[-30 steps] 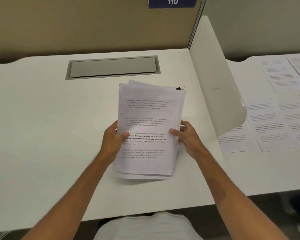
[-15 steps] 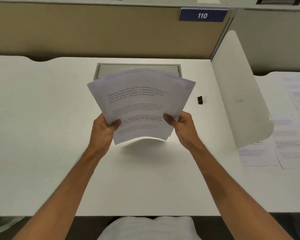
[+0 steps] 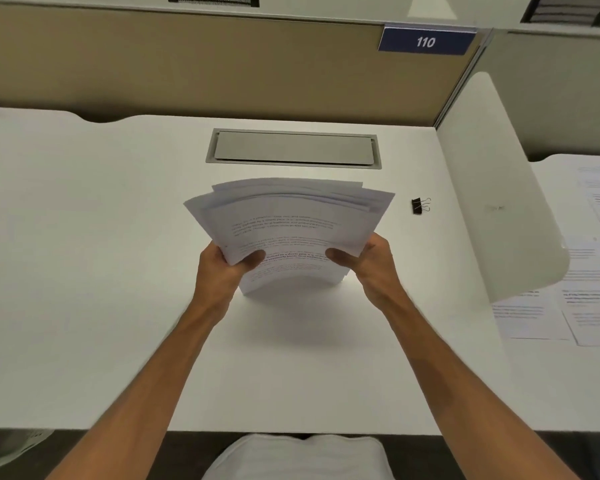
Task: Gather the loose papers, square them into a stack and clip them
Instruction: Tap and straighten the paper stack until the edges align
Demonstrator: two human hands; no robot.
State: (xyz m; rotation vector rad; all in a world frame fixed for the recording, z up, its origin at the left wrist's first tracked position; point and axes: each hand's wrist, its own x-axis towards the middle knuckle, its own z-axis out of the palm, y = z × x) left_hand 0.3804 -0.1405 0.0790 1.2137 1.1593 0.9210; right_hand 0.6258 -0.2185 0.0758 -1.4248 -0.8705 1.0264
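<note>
At desk centre, your left hand [image 3: 222, 268] pinches the left edge of the papers [image 3: 284, 216], thumb across the front sheet. Your right hand [image 3: 371, 265] pinches the right edge the same way. Both forearms reach straight forward. You hold the papers upright and bowed, top edges uneven and fanned; whether the lower edge touches the desk [image 3: 84, 271] cannot be told. Clip [image 3: 420, 206] lies on the desk, right of the papers, apart from them. Grey hatch [image 3: 293, 148] sits behind. White divider [image 3: 492, 188] stands right; more sheets [image 3: 534, 317] lie beyond. Tan panel [image 3: 187, 64] carries sign [image 3: 426, 42] "110".
</note>
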